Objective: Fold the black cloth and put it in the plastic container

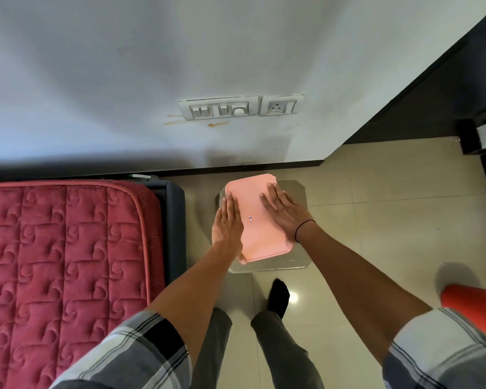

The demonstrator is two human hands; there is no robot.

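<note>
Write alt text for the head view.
A person presses the left hand and right hand flat on the pink lid of a container on a low grey stool, beside a red quilted mattress. No black cloth is visible.

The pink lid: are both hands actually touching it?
Touching. The head view shows the left hand and the right hand lying palm down, fingers spread flat, on the pink lid, with no gap under either.
</note>
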